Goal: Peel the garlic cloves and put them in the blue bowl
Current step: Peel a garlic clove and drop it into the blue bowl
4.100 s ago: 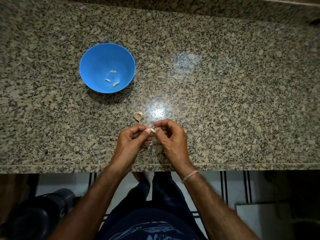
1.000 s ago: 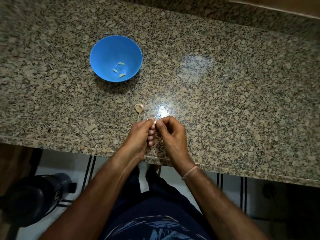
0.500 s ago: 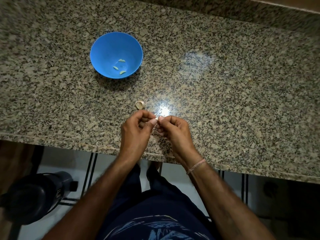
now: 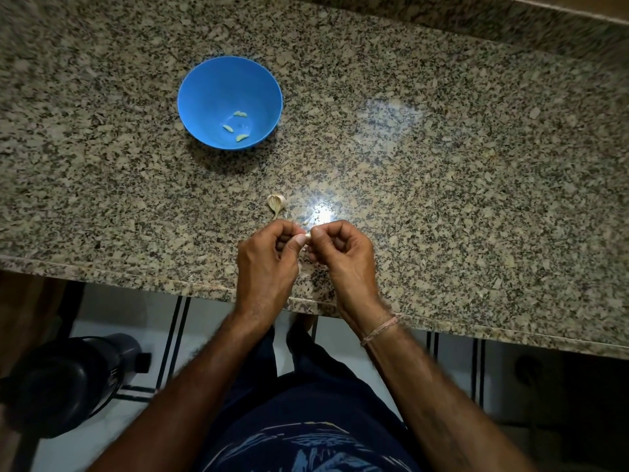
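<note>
1. Speckled granite makes up the desk (image 4: 442,172), which we see from above, with a bright patch of glare near its front edge.
2. Toward the back left stands the blue bowl (image 4: 218,83), upright, and a few pale peeled cloves (image 4: 228,128) lie a little apart on its bottom.
3. Both our hands are held over the front of the desk, close together and well apart from the bowl.
4. Our left grip (image 4: 269,264) is clamped on a small garlic clove (image 4: 308,236), with the thumb tip pressed against it and the fingers curled.
5. Our right grip (image 4: 343,257) pinches the same clove from the other side, fingers curled in. We cannot tell how much skin is left on the clove.
6. A thin bracelet (image 4: 379,330) sits on the right wrist.
7. Just beyond the hands, a papery garlic remnant (image 4: 276,203) lies on the desk, with a tiny scrap of skin (image 4: 305,222) near it.
8. Below the desk edge we see a pale tiled floor (image 4: 102,318) and a dark round object (image 4: 64,379) at the left.
</note>
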Motion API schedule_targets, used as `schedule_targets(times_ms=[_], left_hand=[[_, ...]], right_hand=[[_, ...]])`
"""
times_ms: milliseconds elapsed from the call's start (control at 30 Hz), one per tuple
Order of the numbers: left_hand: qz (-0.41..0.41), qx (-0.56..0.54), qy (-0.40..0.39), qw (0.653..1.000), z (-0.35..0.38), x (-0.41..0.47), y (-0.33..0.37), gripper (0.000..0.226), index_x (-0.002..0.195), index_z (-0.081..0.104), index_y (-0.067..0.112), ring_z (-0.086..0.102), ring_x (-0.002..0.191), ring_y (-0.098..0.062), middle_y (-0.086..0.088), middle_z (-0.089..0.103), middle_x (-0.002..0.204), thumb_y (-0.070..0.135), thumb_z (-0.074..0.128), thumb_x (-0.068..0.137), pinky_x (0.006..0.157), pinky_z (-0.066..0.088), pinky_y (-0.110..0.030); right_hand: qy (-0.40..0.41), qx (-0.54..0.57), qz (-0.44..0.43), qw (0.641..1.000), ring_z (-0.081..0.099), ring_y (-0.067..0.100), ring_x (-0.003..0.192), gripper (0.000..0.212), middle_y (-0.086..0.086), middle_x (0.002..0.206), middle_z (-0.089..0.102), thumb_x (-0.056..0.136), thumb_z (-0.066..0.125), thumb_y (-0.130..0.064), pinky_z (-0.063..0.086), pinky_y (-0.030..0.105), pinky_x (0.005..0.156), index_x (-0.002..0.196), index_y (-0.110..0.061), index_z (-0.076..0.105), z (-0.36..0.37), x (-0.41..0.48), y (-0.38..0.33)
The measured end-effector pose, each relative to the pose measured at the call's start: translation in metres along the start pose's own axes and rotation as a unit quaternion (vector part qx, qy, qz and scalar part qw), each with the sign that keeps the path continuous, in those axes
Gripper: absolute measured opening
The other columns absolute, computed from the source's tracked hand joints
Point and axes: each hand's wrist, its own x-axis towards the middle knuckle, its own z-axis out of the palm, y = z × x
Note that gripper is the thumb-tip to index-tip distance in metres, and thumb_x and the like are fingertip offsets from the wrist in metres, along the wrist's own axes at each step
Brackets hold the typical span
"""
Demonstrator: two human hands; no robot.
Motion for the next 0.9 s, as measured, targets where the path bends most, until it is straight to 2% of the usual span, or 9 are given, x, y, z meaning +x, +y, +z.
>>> schedule_targets(times_ms=[100, 200, 400, 500, 633, 733, 900], left_hand=[[0.0, -0.01, -0.01, 1.0, -0.001, 0.001, 0.001, 0.005, 0.102, 0.072, 0.025, 0.066, 0.083, 0.003, 0.016, 0.07, 0.088, 0.023, 0.071, 0.098, 0.071, 0.059, -0.019], [0.01, -0.008, -0.016, 1.0, -0.002, 0.001, 0.0, 0.01, 0.107, 0.075, 0.022, 0.067, 0.084, 0.004, 0.017, 0.071, 0.09, 0.023, 0.072, 0.097, 0.072, 0.058, -0.015], [0.029, 0.023, -0.018, 0.999, -0.003, 0.001, -0.001, 0.009, 0.103, 0.077, 0.017, 0.069, 0.075, -0.002, 0.011, 0.071, 0.083, 0.022, 0.074, 0.096, 0.067, 0.058, -0.015], [0.04, 0.047, -0.019, 0.998, -0.002, 0.003, 0.0, 0.007, 0.1, 0.076, 0.016, 0.067, 0.072, 0.0, 0.011, 0.07, 0.08, 0.021, 0.075, 0.094, 0.064, 0.055, -0.012], [0.025, 0.038, -0.034, 0.998, -0.001, 0.003, 0.0, 0.004, 0.097, 0.075, 0.016, 0.066, 0.072, -0.003, 0.009, 0.069, 0.079, 0.018, 0.074, 0.094, 0.065, 0.056, -0.014], [0.001, 0.025, -0.044, 0.999, 0.001, 0.004, 0.0, 0.001, 0.094, 0.074, 0.017, 0.067, 0.073, -0.006, 0.007, 0.069, 0.08, 0.019, 0.074, 0.094, 0.065, 0.057, -0.016], [-0.04, -0.009, -0.045, 0.998, 0.004, 0.006, -0.001, 0.002, 0.09, 0.074, 0.019, 0.067, 0.072, -0.007, 0.005, 0.07, 0.078, 0.019, 0.075, 0.091, 0.063, 0.056, -0.016]], right_hand=[[0.017, 0.004, -0.01, 1.0, 0.07, 0.019, 0.084, 0.016, 0.019, 0.097, 0.073, 0.099, 0.071, -0.014, 0.059, 0.029, 0.076, 0.102, 0.002, 0.068, 0.001, 0.001, 0.001], [0.028, -0.002, -0.019, 0.999, 0.072, 0.022, 0.086, 0.014, 0.014, 0.094, 0.074, 0.098, 0.072, -0.015, 0.061, 0.034, 0.08, 0.099, -0.002, 0.069, 0.0, 0.002, 0.001], [0.023, -0.065, -0.072, 0.995, 0.07, 0.025, 0.085, 0.015, 0.013, 0.09, 0.072, 0.097, 0.074, -0.018, 0.064, 0.042, 0.081, 0.094, -0.005, 0.069, -0.003, 0.002, 0.002], [0.024, -0.112, -0.106, 0.988, 0.07, 0.025, 0.081, 0.014, 0.006, 0.086, 0.071, 0.096, 0.075, -0.019, 0.064, 0.041, 0.076, 0.092, -0.007, 0.069, -0.004, 0.004, 0.002], [0.024, -0.15, -0.133, 0.98, 0.068, 0.016, 0.078, 0.012, -0.003, 0.082, 0.07, 0.096, 0.076, -0.019, 0.062, 0.035, 0.073, 0.091, -0.009, 0.07, -0.007, 0.008, 0.003], [0.009, -0.135, -0.11, 0.985, 0.068, 0.019, 0.08, 0.011, 0.001, 0.084, 0.07, 0.097, 0.074, -0.019, 0.062, 0.039, 0.074, 0.092, -0.01, 0.07, -0.011, 0.011, 0.005], [-0.02, -0.085, -0.057, 0.995, 0.066, 0.015, 0.078, 0.011, 0.004, 0.083, 0.069, 0.1, 0.07, -0.015, 0.058, 0.03, 0.073, 0.093, -0.007, 0.069, -0.012, 0.011, 0.004]])
